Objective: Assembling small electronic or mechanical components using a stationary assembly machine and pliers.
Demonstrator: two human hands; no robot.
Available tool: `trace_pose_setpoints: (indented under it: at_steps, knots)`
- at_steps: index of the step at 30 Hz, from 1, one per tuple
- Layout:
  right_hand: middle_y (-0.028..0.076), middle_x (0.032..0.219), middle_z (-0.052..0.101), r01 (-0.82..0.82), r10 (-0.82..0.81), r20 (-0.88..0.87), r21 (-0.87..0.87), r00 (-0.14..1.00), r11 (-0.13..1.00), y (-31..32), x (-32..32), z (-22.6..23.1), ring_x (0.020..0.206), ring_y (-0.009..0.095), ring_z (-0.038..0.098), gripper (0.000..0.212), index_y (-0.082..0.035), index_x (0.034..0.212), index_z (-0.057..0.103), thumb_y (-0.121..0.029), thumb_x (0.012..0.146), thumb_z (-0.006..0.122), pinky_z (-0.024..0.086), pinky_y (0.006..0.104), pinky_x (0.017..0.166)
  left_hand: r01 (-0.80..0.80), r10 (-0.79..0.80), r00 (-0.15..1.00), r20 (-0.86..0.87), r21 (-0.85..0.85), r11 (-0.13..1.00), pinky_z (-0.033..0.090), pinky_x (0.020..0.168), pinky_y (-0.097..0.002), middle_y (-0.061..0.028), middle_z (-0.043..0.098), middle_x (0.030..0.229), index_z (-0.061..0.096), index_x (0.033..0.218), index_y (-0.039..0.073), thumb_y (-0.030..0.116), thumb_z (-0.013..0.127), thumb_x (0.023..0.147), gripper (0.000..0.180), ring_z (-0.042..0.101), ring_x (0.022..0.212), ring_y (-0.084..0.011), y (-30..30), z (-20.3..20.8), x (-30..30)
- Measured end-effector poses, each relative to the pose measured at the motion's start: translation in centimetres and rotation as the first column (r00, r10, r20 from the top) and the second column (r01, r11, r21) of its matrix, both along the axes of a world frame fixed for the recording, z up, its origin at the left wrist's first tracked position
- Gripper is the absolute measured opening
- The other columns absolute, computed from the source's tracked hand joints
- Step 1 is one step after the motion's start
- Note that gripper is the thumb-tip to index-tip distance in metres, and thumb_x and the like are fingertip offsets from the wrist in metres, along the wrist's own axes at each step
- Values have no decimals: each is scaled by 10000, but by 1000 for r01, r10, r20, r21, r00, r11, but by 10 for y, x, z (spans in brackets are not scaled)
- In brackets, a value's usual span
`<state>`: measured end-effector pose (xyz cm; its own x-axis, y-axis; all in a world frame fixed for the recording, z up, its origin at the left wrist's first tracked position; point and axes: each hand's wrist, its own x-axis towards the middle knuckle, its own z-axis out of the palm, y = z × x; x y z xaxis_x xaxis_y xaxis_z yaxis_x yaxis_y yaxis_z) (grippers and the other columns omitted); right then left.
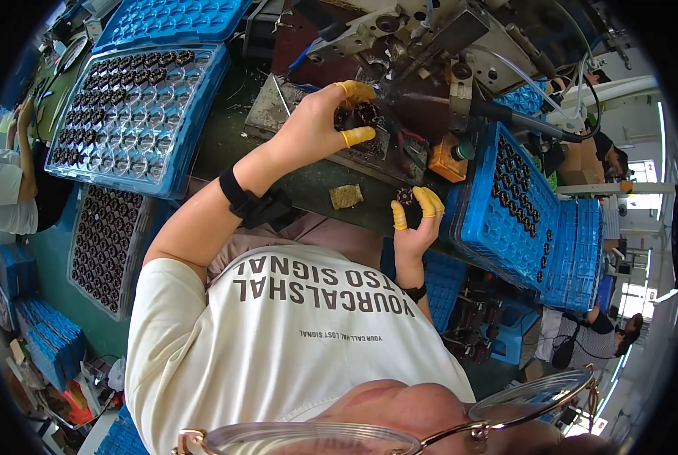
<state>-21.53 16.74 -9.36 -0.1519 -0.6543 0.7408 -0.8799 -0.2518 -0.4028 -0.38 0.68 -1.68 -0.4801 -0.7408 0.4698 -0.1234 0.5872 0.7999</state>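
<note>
Head view shows us a dark round part (366,115) at the machine (449,42), between the thumb and fingers of our left hand (317,123); whether they grip it, we cannot tell. Our right hand (417,233) pinches a second round part (405,196) between yellow-capped fingertips. Left of it lies a tan pad (346,197); farther out, we have an orange box (446,159) and a blue tray (498,231) of dark parts.
</note>
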Motion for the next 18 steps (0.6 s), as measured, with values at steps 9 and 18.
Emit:
trace_pose_setpoints:
  at_steps: [9,18]
  knots:
    - [100,1067,632,6,-6,-38,5,999,1000,-1,-1,1,1012,331,588,448,-38,1080,623,-181,714,838,471,419,885,-74,72,997,-38,-54,996,512,890,-340,-148,667,1082,584,1176,17,84,748,791,424,653,1012,-282,12,-10,5]
    - [109,1075,638,-9,8,38,23,999,1000,-2,-1,3,1023,331,588,440,-39,1083,625,-171,721,837,464,420,909,-152,129,985,-111,-233,960,525,777,-384,-179,651,1072,509,1309,26,112,732,801,561,634,912,-351,16,-21,8]
